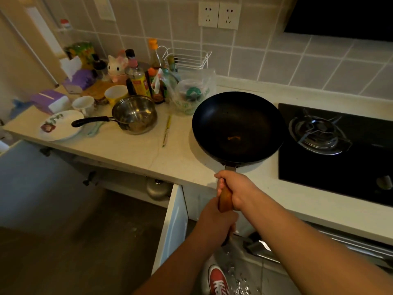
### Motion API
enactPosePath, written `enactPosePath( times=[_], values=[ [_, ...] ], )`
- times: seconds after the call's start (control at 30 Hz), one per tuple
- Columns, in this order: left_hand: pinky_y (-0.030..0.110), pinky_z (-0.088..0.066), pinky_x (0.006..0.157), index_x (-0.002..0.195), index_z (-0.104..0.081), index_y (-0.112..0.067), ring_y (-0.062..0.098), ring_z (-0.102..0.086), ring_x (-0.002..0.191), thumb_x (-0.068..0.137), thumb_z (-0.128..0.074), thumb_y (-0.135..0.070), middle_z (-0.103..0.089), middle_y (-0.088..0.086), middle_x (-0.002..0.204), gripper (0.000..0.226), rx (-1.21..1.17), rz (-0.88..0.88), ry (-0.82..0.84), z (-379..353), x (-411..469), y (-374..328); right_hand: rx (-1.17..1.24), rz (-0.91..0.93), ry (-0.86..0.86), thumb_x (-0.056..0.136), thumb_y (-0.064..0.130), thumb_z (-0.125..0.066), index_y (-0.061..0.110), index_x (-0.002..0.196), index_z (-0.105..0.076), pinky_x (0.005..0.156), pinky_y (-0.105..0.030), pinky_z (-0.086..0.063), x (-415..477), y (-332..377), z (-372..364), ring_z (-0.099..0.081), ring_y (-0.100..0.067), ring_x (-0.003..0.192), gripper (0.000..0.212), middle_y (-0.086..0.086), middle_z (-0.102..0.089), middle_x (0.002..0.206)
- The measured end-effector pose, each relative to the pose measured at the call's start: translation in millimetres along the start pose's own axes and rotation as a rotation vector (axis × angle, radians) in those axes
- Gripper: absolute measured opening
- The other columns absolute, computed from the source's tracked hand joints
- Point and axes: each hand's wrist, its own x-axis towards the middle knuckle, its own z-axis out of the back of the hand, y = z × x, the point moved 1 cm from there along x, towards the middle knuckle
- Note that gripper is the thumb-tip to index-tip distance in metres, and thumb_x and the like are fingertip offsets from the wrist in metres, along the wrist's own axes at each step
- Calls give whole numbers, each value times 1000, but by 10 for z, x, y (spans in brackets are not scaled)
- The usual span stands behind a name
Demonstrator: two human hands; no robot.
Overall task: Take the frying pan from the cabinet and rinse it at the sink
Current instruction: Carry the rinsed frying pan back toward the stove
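A black frying pan (238,126) with a wooden handle is held level over the white counter (131,147), just left of the stove. A small orange scrap lies inside it. My right hand (236,189) grips the upper part of the handle, close to the pan. My left hand (214,222) grips the lower end of the same handle. Below the counter a white cabinet door (172,228) stands open. No sink is in view.
A black gas stove (331,150) with a burner sits right of the pan. On the counter's left stand a steel saucepan (135,116), a floral plate (61,124), cups, sauce bottles and a plastic bag. A kettle (158,188) rests inside the cabinet. A red shoe (218,282) shows below.
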Motion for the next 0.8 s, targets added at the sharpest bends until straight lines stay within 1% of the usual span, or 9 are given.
enactPosePath(
  times=[0.1,0.2,0.3,0.4,0.5,0.53,0.6,0.67,0.8],
  values=[
    [22,-46,49,94,-61,-19,5,-53,44,83,-61,-16,-58,-4,56,11,-15,2,3,33,184,-14,17,-12,-13,90,4,-58,10,62,-47,33,-20,-40,151,96,-35,-38,-15,29,31,-2,-41,36],
    [21,-46,46,90,-61,-21,4,-53,43,82,-61,-18,-60,-6,52,9,-28,1,19,39,342,-34,15,-19,-25,88,4,-60,9,64,-51,34,-21,-42,272,188,-33,-41,-15,29,26,-3,-44,37],
    [22,-45,42,91,-59,-18,8,-52,40,79,-59,-17,-60,-4,51,12,-65,1,53,39,471,-84,-30,-1,-27,87,6,-61,9,56,-51,35,-22,-44,379,274,-11,-45,-19,30,33,-4,-45,38],
    [24,-45,42,96,-58,-14,10,-52,40,78,-59,-18,-60,-3,52,19,-65,7,63,31,601,-123,-42,-2,-37,87,7,-61,10,54,-52,37,-22,-45,485,353,6,-46,-19,31,34,-3,-46,38],
    [23,-45,43,98,-57,-13,11,-52,40,79,-59,-18,-60,-2,52,20,-62,16,72,25,728,-150,-44,-5,-58,87,7,-62,10,57,-55,40,-24,-47,592,429,15,-47,-19,32,31,-3,-47,40],
    [23,-45,42,97,-57,-13,10,-52,40,78,-59,-18,-60,-2,52,20,-63,14,77,26,764,-162,-50,-5,-63,87,8,-62,10,55,-56,43,-26,-47,633,445,23,-48,-19,32,33,-3,-48,40],
    [22,-45,42,95,-58,-13,10,-52,40,77,-59,-19,-60,-3,51,19,-59,9,87,28,827,-189,-72,-3,-63,87,10,-63,11,43,-56,52,-31,-47,706,470,41,-51,-20,32,44,-5,-50,38],
    [22,-45,42,94,-57,-14,9,-52,40,77,-59,-19,-59,-3,51,18,-49,8,94,34,873,-206,-95,-3,-58,86,13,-64,12,35,-54,56,-32,-47,756,488,52,-53,-20,33,52,-6,-50,38],
    [24,-44,44,93,-57,-14,11,-51,41,76,-59,-20,-59,-3,52,18,-53,11,118,58,909,-241,-84,-21,-40,86,16,-65,11,36,-55,59,-33,-48,804,508,66,-54,-20,34,52,-7,-52,41]
  ],
)
